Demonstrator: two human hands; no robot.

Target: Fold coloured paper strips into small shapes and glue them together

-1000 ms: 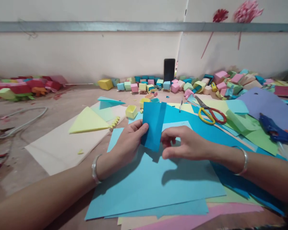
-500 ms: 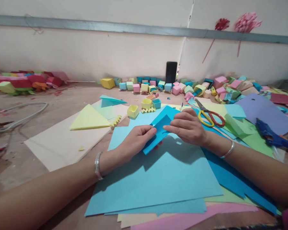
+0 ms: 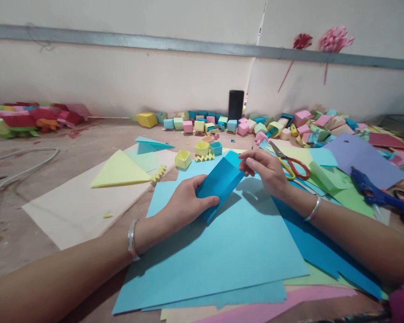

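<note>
A creased piece of blue paper point(image 3: 220, 179) is held up at a slant above the light blue sheets point(image 3: 235, 255). My left hand point(image 3: 188, 199) grips its lower left part, thumb lying across the front and fingers mostly hidden behind. At the upper right edge, the bent fingertips of my right hand point(image 3: 264, 170) pinch the same paper. Just beyond my hands stand small open paper boxes, two yellow point(image 3: 182, 159) and one blue point(image 3: 216, 148), with a zigzag-cut yellow strip point(image 3: 204, 157) beside them.
Scissors point(image 3: 291, 163) and a blue glue gun point(image 3: 373, 193) lie to the right among coloured sheets. On the left, a folded yellow paper point(image 3: 119, 170) rests on cream sheets point(image 3: 70, 220). A phone point(image 3: 236, 104) leans on the wall behind rows of paper cubes point(image 3: 187, 127).
The folded blue paper has opened out and now shows a broader face. My right hand has shifted from its front to its upper right edge. The view has moved slightly.
</note>
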